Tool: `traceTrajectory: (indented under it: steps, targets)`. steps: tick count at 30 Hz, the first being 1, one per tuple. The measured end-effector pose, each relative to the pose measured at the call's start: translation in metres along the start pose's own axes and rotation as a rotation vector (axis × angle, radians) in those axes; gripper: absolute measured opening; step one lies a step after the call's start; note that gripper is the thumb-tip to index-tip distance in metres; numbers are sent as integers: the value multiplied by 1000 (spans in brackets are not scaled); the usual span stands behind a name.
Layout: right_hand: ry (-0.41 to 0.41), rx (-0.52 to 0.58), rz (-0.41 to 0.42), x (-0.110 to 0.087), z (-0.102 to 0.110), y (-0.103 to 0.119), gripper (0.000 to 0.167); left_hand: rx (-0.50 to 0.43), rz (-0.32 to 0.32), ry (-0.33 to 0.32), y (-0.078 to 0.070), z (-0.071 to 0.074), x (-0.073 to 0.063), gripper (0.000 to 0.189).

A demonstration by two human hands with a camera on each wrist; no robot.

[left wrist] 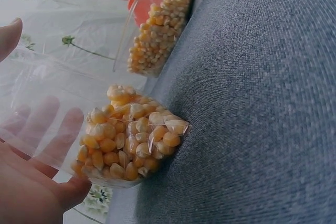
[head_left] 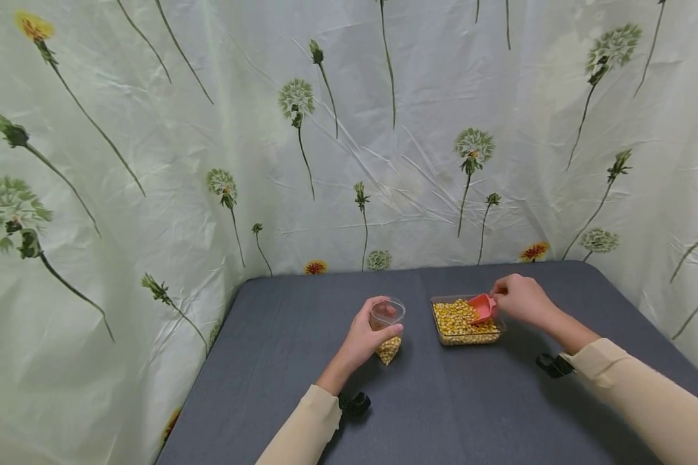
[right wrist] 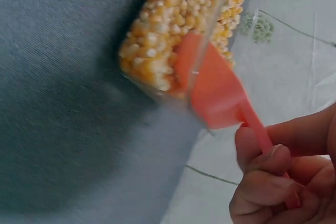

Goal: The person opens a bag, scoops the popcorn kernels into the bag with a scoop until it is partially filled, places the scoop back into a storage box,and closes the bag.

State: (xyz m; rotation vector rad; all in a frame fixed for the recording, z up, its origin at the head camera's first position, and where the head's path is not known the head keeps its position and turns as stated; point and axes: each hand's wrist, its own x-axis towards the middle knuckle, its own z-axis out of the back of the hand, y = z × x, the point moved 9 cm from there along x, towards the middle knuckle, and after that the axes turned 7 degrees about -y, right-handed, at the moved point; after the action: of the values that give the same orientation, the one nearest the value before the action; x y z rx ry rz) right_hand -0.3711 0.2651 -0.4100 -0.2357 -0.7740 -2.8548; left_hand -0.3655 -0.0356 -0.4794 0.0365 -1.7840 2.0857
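My left hand (head_left: 362, 339) holds a clear plastic bag (head_left: 388, 311) by its round, open mouth, thumb on the near side and fingers behind it. Corn kernels (left wrist: 131, 137) fill the bag's lower part, which hangs down close to the table. In my right hand (head_left: 520, 298) is the handle of a red scoop (head_left: 483, 307), pinched between thumb and fingers. The scoop's blade dips into more kernels in a clear rectangular container (head_left: 471, 340), as the right wrist view also shows; its front edge is hidden among the kernels.
A dark grey cloth covers the table (head_left: 442, 413). Behind it hangs a pale curtain (head_left: 349, 161) printed with dandelions. The container stands to the right of the bag, with a gap between them. Black straps (head_left: 552, 365) sit at both wrists.
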Motion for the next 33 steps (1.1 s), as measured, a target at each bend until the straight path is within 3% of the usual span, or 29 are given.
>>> traceTrajectory:
  steps: [12,23,33]
  targets:
    - [50,212,-77,-5,-22,-27,19,15,-10,-2,0,0,-1,54]
    - [37,212,-105,-2,-38,-21,17,3,-13,-8,-2,-2,0,54]
    - [49,270,-163,-9,-35,-21,20,-2,-12,-10,-1,0,0,55]
